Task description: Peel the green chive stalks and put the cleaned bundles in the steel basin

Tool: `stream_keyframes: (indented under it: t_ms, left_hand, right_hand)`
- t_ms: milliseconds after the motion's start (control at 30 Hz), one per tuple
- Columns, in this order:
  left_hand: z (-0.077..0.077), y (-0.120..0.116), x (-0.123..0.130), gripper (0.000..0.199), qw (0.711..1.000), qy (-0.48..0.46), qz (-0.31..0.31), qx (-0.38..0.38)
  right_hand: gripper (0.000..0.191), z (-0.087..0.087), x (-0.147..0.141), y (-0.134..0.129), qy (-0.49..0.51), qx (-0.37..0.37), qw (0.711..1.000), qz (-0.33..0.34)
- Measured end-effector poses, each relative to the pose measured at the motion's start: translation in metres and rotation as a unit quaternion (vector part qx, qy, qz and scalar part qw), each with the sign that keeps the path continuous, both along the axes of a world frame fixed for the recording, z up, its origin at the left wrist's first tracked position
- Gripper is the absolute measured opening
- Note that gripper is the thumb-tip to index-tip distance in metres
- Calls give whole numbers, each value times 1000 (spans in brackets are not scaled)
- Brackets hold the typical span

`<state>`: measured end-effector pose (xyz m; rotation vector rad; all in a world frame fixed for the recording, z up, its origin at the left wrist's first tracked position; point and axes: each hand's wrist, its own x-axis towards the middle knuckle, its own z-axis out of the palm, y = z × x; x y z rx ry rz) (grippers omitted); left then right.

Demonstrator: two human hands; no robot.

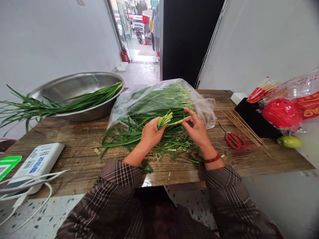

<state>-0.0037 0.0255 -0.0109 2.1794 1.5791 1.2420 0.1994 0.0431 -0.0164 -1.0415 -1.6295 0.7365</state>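
My left hand (151,133) is wrapped round a small bunch of green stalks (164,120), their pale cut ends pointing up and right. Between the thumb and a finger of my right hand (195,128) is the pale end of one stalk (178,122), which stretches out from the bunch. A red bead bracelet is on the right wrist. Behind both hands, a clear plastic bag (149,96) lies over a large heap of long green stalks (171,98). Loose leaves and trimmings (179,142) are scattered on the wooden table (159,172) under my hands.
At the left, a steel basin (72,83) holds more stalks; a white device (37,162) with cables is nearer. Rightward are red-handled scissors (234,140), thin sticks (245,127), a black box (259,121), a red plastic-wrapped bundle (282,113) and a green fruit (289,141).
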Motion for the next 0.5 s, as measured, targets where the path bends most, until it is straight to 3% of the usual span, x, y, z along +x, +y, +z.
stream_keyframes:
  t_ms: [133, 200, 333, 500]
  left_hand:
    - [1, 1, -2, 18, 1000, -4, 21, 5]
    - [2, 1, -3, 19, 999, -2, 36, 1]
    - [3, 1, -3, 18, 1000, 8, 23, -17]
    - [2, -1, -1, 15, 999, 6, -16, -37]
  right_hand:
    - [29, 0, 8, 3, -19, 43, 992, -118]
    - [18, 4, 9, 1, -52, 68, 990, -108]
    - [13, 10, 5, -4, -96, 164, 980, -64]
    - [24, 8, 2, -5, -177, 213, 961, -27]
